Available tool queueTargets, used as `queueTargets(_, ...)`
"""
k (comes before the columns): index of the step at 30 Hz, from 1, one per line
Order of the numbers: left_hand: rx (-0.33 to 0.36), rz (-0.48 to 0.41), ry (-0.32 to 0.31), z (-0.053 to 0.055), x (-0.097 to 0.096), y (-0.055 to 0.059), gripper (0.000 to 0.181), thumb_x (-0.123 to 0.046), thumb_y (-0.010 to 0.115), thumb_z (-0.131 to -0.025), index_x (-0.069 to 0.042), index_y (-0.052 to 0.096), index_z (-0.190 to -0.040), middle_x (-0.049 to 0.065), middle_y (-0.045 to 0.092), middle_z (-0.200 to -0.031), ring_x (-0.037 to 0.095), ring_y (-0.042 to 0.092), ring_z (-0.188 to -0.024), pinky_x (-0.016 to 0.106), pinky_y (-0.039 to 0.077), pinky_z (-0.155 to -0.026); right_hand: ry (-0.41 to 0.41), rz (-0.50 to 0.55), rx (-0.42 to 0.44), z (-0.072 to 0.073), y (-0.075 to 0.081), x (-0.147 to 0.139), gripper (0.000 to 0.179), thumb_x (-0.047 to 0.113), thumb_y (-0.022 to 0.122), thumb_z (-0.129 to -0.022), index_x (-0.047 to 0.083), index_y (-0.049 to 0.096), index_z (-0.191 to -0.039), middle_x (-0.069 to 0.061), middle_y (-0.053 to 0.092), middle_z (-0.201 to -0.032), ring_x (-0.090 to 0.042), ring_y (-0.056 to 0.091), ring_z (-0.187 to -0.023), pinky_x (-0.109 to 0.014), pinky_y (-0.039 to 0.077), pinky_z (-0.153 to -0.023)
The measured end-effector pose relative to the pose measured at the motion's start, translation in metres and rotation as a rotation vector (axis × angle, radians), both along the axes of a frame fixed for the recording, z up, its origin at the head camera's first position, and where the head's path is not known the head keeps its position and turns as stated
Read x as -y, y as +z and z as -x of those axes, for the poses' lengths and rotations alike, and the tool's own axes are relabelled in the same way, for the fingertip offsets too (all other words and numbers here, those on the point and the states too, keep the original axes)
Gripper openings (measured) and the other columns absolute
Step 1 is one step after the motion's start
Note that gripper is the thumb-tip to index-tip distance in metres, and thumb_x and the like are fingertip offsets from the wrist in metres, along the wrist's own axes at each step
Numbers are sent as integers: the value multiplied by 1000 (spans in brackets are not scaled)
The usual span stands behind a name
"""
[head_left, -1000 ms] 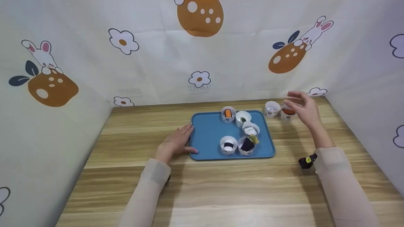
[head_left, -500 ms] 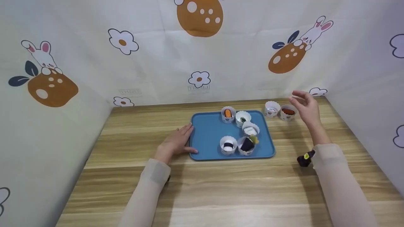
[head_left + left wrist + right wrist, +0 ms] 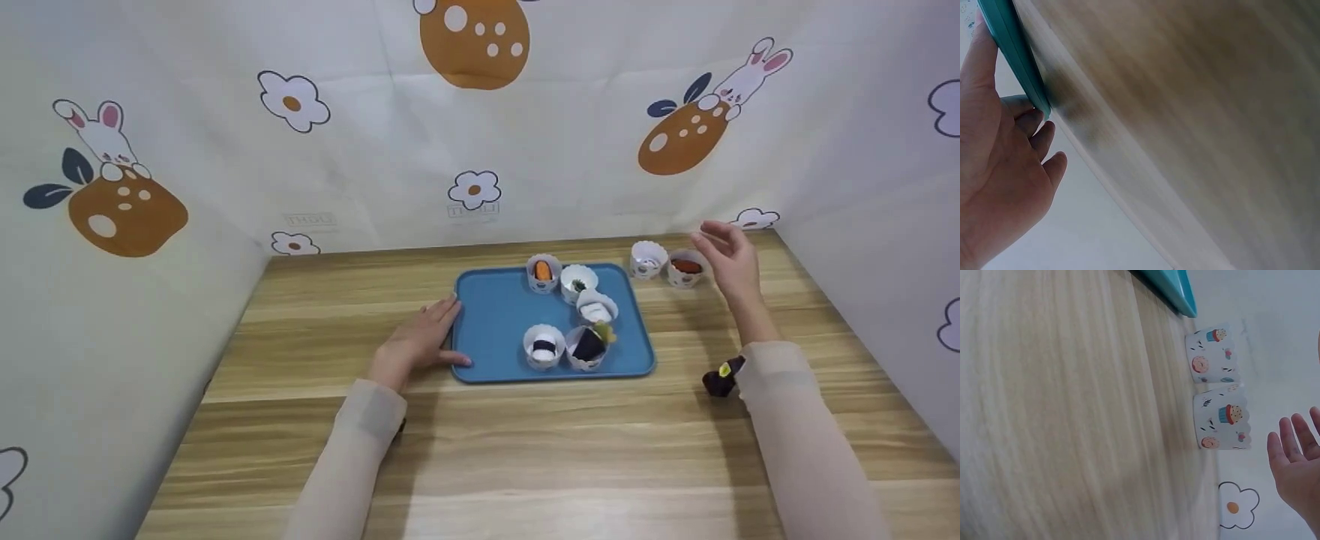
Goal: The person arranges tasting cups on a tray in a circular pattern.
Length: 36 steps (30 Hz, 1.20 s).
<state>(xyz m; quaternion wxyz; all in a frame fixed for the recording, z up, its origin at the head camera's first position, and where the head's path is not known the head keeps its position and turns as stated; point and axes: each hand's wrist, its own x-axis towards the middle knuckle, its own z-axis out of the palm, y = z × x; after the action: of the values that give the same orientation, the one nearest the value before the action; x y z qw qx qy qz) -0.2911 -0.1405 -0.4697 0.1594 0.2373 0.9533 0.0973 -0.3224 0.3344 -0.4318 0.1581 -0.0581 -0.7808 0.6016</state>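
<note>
The left hand (image 3: 420,339) rests against the left edge of a blue tray (image 3: 491,322), thumb and fingers spread along its rim. In the left wrist view, the left hand (image 3: 1005,140) has fingers at the tray's side (image 3: 1016,56). The right hand (image 3: 731,262) hovers empty with loosely bent fingers, just right of a paper cup (image 3: 684,280) with a reddish-brown piece inside. Left of that cup stands another paper cup (image 3: 646,272) with something whitish in it. The right wrist view shows the right hand (image 3: 1300,464) apart from the nearer cup (image 3: 1221,419).
Several paper cups stand along the tray's back, right and front, including one with an orange piece (image 3: 543,270) and one with a dark triangular piece (image 3: 589,343). A dark thing with a yellow spot (image 3: 721,379) shows beside the right cuff. A printed cloth (image 3: 375,150) backs the table.
The right hand has moved slightly right, off the cup with the reddish-brown piece, whose rim now shows. The left hand, tray and cups stay where they were.
</note>
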Motion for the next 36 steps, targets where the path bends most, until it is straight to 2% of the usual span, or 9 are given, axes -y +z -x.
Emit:
queueTargets(2, 3, -3, 1, 0, 0, 0, 103, -56, 67, -88, -4, 14, -160, 15, 7, -169, 30, 9, -157, 47, 11, -129, -13, 0, 18, 6, -9, -5, 55, 29, 64, -98, -1, 48, -141, -10, 56, -137, -22, 53, -133, -12, 45, -103)
queueTargets(4, 1, 1, 0, 0, 0, -1, 103, -57, 67, -88, -4, 14, -160, 15, 7, -169, 29, 9, -157, 47, 11, -129, -26, 0, 29, 13, -18, -11, 55, 33, 64, -97, 4, 49, -141, -12, 53, -142, -21, 52, -134, -14, 45, -106)
queueTargets(8, -3, -3, -1, 0, 0, -1, 103, -56, 67, -88, -4, 14, -160, 14, 7, -169, 30, 10, -157, 47, 12, -129, -33, 5, 48, 23, -34, -20, 59, 36, 67, -95, 7, 48, -143, -3, 54, -139, -22, 49, -136, -13, 45, -104)
queueTargets(12, -3, -8, 0, 0, 0, 0, 103, -56, 67, -88, -4, 14, -160, 14, 8, -169, 30, 10, -157, 47, 11, -129, -10, 12, 75, 20, -36, -21, 65, 35, 69, -94, 7, 43, -147, -6, 49, -144, -29, 44, -142, -23, 43, -113)
queueTargets(15, -4, -8, -4, 0, 0, 1, 103, -55, 68, -88, -3, 15, -159, 15, 9, -169, 31, 11, -157, 48, 12, -128, 25, 56, 98, 16, -32, -18, 67, 31, 69, -94, 7, 38, -149, -9, 43, -150, -32, 36, -147, -38, 35, -121)
queueTargets(18, -7, -4, -7, 0, 0, 2, 102, -54, 68, -88, -2, 16, -159, 16, 10, -168, 31, 12, -156, 49, 14, -128, 61, 89, 120, 11, -29, -15, 70, 26, 69, -95, 4, 34, -151, -14, 37, -156, -34, 31, -149, -45, 29, -124)
queueTargets(24, 2, -9, -2, 0, 0, 3, 103, -54, 69, -88, -2, 16, -159, 16, 10, -168, 31, 11, -157, 49, 13, -128, 90, 61, 143, 15, -38, -17, 79, 29, 69, -95, 2, 26, -155, -23, 30, -160, -35, 28, -151, -46, 27, -125)
queueTargets(29, 7, -1, 3, 1, 0, 2, 103, -55, 68, -88, -3, 14, -160, 15, 8, -169, 29, 10, -157, 47, 12, -129, 84, 1, 149, 23, -51, -23, 79, 29, 69, -95, 2, 26, -156, -22, 31, -160, -35, 30, -150, -45, 28, -124)
queueTargets(36, 0, -14, -2, 0, 0, 2, 103, -54, 69, -88, -2, 16, -159, 15, 9, -169, 30, 11, -157, 49, 13, -128, 89, -37, 212, 23, -53, -24, 86, 33, 71, -93, 3, 22, -157, -20, 28, -162, -35, 26, -151, -46, 25, -125)
